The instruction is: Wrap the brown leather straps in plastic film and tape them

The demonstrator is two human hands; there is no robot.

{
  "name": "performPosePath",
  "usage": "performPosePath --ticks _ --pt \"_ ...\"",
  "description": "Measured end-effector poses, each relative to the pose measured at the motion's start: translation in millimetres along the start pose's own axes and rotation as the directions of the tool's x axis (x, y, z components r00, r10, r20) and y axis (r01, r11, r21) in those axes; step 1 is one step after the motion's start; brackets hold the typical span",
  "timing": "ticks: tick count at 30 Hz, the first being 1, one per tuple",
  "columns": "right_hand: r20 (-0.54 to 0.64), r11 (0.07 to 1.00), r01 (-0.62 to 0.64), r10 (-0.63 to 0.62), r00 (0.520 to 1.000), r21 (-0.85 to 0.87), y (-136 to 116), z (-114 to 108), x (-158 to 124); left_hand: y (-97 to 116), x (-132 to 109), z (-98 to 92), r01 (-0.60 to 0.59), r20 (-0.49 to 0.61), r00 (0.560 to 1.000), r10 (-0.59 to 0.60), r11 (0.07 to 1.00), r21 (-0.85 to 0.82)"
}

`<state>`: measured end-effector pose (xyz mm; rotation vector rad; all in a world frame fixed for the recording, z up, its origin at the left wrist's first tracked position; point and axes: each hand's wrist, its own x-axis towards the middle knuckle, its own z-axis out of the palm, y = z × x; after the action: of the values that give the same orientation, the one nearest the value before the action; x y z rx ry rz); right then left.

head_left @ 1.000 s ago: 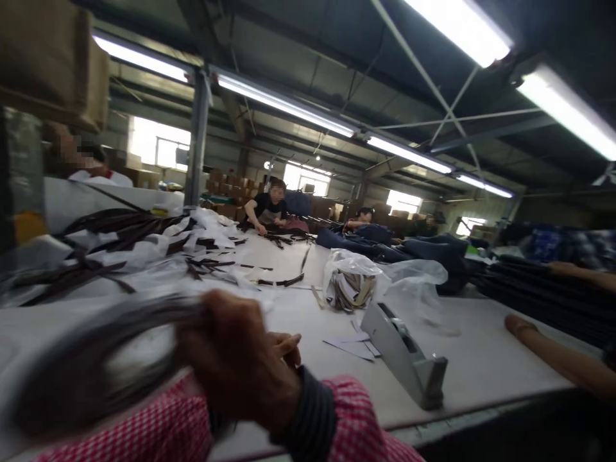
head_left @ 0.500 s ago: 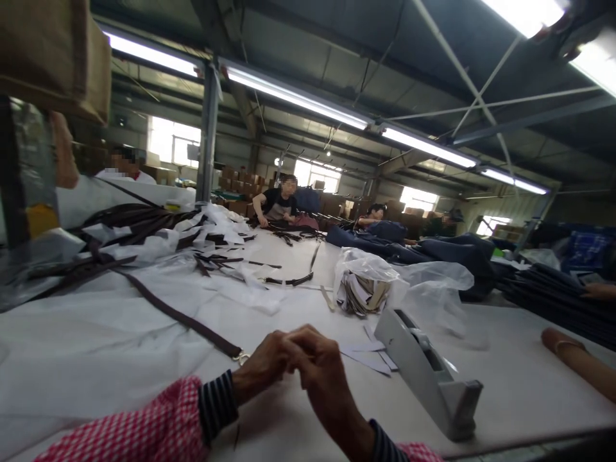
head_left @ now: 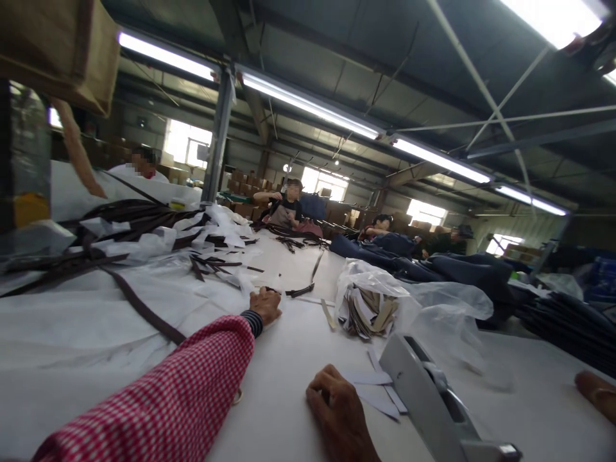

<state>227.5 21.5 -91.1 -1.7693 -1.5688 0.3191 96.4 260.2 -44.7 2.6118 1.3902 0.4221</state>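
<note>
My left hand reaches forward across the white table, its fingers curled down over the near end of a short dark strap. The rest of that strap shows just right of the fingers. Close to me, my right hand is low over the table with its fingers curled in. What those fingers hold, if anything, is hidden. Pale paper strips lie just right of it. A long dark brown strap runs under my left sleeve, and a metal ring shows beside the sleeve.
A grey tape dispenser stands at the right. Behind it, a clear plastic bag holds cut strips. Dark straps and white paper are heaped at the left, navy fabric farther right. Several people work around; another person's arm is at the right edge.
My hands were together above the table; they have parted. The left has moved forward to the short dark strap, while the right has lowered nearer me. The view has shifted slightly.
</note>
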Motion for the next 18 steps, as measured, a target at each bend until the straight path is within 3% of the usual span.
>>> performPosePath --ticks 4,6,8,10,12,13,14,16,18 --pt "0.013 0.998 0.002 -0.003 1.0 0.059 6 -4 2 15 -18 -7.9 -0.117 -0.06 0.991 0.117 0.993 -0.007" --pt "0.023 0.991 -0.022 0.019 1.0 0.134 4 -6 2 31 -41 -18.8 -0.202 -0.081 0.977 0.197 0.978 -0.055" --pt "0.071 0.933 -0.12 0.102 0.992 0.34 0 -9 3 48 -75 -29.3 -0.31 -0.076 0.95 0.302 0.943 -0.126" --pt "0.174 0.718 -0.259 0.192 0.966 0.646 -4 -12 3 61 -117 -34.9 -0.411 -0.063 0.911 0.407 0.891 -0.195" --pt "0.278 0.396 -0.342 0.212 0.937 0.852 -10 -14 1 67 -158 -33.1 -0.549 -0.098 0.823 0.56 0.738 -0.394" --pt "0.321 0.278 -0.367 0.2 0.926 0.888 -14 -14 -1 66 -177 -29.7 -0.557 -0.164 0.811 0.561 0.656 -0.51" --pt "0.35 0.218 -0.385 0.182 0.919 0.897 -19 -13 -4 65 -192 -25.1 -0.53 -0.177 0.819 0.546 0.6 -0.599" --pt "0.403 0.227 -0.429 0.151 0.903 0.874 -32 -10 -11 61 -214 -14.9 -0.407 -0.112 0.844 0.524 0.492 -0.77" --pt "0.438 0.31 -0.453 0.124 0.891 0.836 -49 -6 -18 59 -227 -6.5 -0.246 0.002 0.845 0.534 0.392 -0.887"
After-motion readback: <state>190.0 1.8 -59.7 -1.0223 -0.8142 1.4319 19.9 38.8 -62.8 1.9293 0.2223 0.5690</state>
